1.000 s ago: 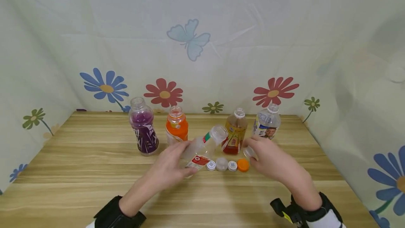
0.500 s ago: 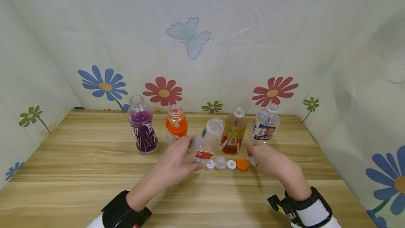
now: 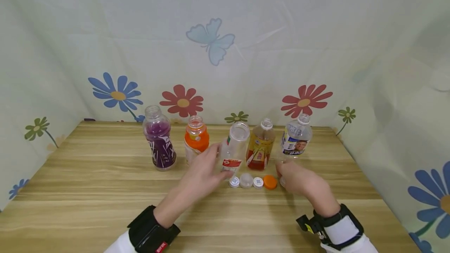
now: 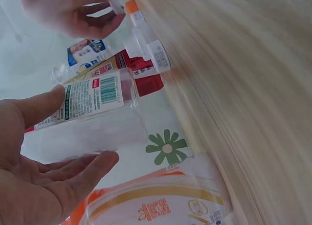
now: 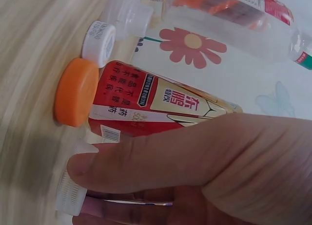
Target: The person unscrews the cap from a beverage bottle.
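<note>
My left hand [image 3: 204, 173] grips a clear bottle [image 3: 234, 149] with a red and white label and an uncapped mouth. It stands nearly upright between the orange bottle [image 3: 197, 139] and the amber drink bottle [image 3: 260, 147]. In the left wrist view a gap shows between its base and the table. My right hand [image 3: 302, 179] pinches a translucent white bottle cap [image 5: 73, 193] between thumb and fingers, low at the tabletop. That cap is beside an orange cap [image 3: 270, 182], at the right end of a row with two white caps [image 3: 258, 183] and a translucent cap [image 3: 246, 180].
A purple bottle [image 3: 159, 143] stands at the left of the back row. At the right end is a clear bottle with a blue and white label [image 3: 294, 145]. Both are uncapped. A flowered cloth [image 3: 140, 30] hangs behind the wooden table [image 3: 88, 190].
My left hand has brought the clear bottle from a tilt to nearly upright, moving it slightly right and back. My right hand has lowered the cap to the row's right end.
</note>
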`<act>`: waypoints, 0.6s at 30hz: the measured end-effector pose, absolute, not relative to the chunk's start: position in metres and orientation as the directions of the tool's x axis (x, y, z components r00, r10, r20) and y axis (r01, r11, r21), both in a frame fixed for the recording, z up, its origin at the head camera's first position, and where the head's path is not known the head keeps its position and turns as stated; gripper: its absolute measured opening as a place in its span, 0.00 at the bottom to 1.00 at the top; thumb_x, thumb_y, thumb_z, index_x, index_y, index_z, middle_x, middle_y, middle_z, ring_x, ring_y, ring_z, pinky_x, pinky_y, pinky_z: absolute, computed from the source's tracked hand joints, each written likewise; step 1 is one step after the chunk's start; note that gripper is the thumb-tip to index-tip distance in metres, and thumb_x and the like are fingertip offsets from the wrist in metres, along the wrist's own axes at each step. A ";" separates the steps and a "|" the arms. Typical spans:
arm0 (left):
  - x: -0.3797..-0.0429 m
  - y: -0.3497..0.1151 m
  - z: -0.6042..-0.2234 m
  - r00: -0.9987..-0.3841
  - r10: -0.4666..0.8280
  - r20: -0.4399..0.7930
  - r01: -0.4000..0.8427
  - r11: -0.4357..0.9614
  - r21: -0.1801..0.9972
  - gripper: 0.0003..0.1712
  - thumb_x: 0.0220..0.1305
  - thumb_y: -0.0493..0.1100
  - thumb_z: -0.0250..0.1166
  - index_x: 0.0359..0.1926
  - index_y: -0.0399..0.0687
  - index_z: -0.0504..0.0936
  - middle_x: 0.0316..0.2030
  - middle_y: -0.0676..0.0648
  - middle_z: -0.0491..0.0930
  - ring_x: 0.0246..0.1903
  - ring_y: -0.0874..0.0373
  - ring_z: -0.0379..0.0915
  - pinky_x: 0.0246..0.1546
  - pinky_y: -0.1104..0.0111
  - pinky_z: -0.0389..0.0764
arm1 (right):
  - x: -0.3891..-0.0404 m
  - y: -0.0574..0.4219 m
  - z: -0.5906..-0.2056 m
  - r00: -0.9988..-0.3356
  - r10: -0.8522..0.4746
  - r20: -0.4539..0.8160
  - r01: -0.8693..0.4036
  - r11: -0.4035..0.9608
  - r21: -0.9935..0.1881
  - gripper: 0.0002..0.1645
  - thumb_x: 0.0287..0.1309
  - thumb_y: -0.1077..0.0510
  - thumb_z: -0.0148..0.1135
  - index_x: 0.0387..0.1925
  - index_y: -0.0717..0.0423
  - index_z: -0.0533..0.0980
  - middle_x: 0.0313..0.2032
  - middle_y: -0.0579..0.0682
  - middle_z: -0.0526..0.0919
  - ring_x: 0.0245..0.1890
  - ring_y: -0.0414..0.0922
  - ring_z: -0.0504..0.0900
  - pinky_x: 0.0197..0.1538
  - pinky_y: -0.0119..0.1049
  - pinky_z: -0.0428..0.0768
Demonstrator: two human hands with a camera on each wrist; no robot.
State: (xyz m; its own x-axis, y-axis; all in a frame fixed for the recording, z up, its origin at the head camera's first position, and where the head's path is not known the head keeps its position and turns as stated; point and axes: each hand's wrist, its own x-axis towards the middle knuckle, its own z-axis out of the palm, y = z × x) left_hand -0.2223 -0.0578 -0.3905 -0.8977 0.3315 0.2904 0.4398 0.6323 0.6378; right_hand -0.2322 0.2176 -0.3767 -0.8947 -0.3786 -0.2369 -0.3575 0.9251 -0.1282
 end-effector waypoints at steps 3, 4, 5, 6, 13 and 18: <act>-0.224 -0.053 -0.390 -0.901 0.318 0.295 0.434 0.636 0.639 0.44 0.56 0.48 0.75 0.68 0.39 0.64 0.59 0.45 0.74 0.55 0.54 0.74 0.55 0.62 0.72 | -0.234 0.219 -0.379 -0.892 -0.383 -0.239 -0.365 0.924 -0.117 0.05 0.62 0.68 0.58 0.35 0.57 0.72 0.29 0.48 0.71 0.31 0.45 0.72 0.35 0.38 0.74; -0.225 -0.051 -0.389 -0.903 0.313 0.295 0.430 0.638 0.638 0.44 0.56 0.48 0.75 0.68 0.38 0.64 0.59 0.45 0.73 0.56 0.54 0.74 0.55 0.62 0.72 | -0.234 0.219 -0.379 -0.892 -0.382 -0.241 -0.364 0.924 -0.116 0.05 0.62 0.68 0.58 0.35 0.57 0.72 0.29 0.48 0.71 0.31 0.45 0.72 0.35 0.38 0.74; -0.226 -0.050 -0.389 -0.904 0.309 0.294 0.426 0.639 0.640 0.44 0.57 0.48 0.75 0.68 0.38 0.64 0.59 0.45 0.73 0.56 0.54 0.74 0.55 0.62 0.72 | -0.235 0.220 -0.380 -0.892 -0.380 -0.243 -0.363 0.925 -0.114 0.04 0.62 0.68 0.58 0.36 0.58 0.72 0.29 0.49 0.71 0.31 0.45 0.72 0.35 0.39 0.74; -0.227 -0.048 -0.390 -0.908 0.303 0.290 0.419 0.642 0.642 0.44 0.57 0.48 0.75 0.68 0.38 0.64 0.60 0.45 0.73 0.56 0.54 0.74 0.55 0.62 0.72 | -0.235 0.220 -0.381 -0.893 -0.378 -0.244 -0.362 0.926 -0.110 0.04 0.62 0.68 0.58 0.36 0.58 0.72 0.29 0.49 0.71 0.31 0.45 0.72 0.35 0.39 0.74; -0.235 -0.042 -0.392 -0.912 0.287 0.295 0.411 0.657 0.632 0.45 0.59 0.45 0.73 0.71 0.37 0.60 0.62 0.42 0.70 0.58 0.51 0.72 0.56 0.62 0.71 | -0.238 0.221 -0.385 -0.899 -0.359 -0.249 -0.346 0.933 -0.096 0.03 0.63 0.67 0.58 0.37 0.58 0.73 0.30 0.49 0.71 0.32 0.45 0.72 0.36 0.39 0.74; -0.241 -0.038 -0.396 -0.918 0.278 0.284 0.397 0.668 0.630 0.46 0.60 0.44 0.73 0.71 0.35 0.59 0.62 0.40 0.70 0.58 0.49 0.72 0.57 0.61 0.70 | -0.238 0.222 -0.389 -0.900 -0.370 -0.230 -0.356 0.929 -0.102 0.03 0.62 0.67 0.57 0.35 0.58 0.72 0.29 0.49 0.71 0.31 0.45 0.72 0.35 0.39 0.74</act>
